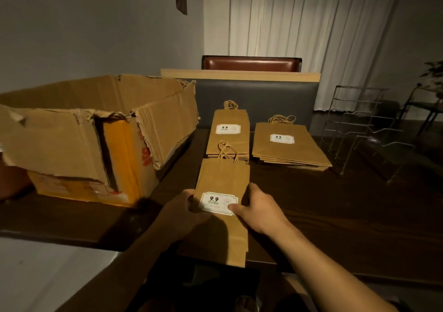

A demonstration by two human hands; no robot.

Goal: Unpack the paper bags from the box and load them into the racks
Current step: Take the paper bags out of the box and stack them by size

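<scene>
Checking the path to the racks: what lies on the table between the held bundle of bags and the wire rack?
In the head view, the wide stack of bags lies between the held bundle and the wire rack; nearer the camera, bare table.

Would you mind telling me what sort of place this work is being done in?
Probably a cafe or restaurant dining area: a dark wooden table against a padded booth seat, a leather chair back behind it, and price-labelled paper bags stacked beside wire racks.

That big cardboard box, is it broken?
Yes. The brown cardboard box on the left of the dark wooden table is torn: its front corner is split open, the flap edges are ragged, and one side wall leans outward.
</scene>
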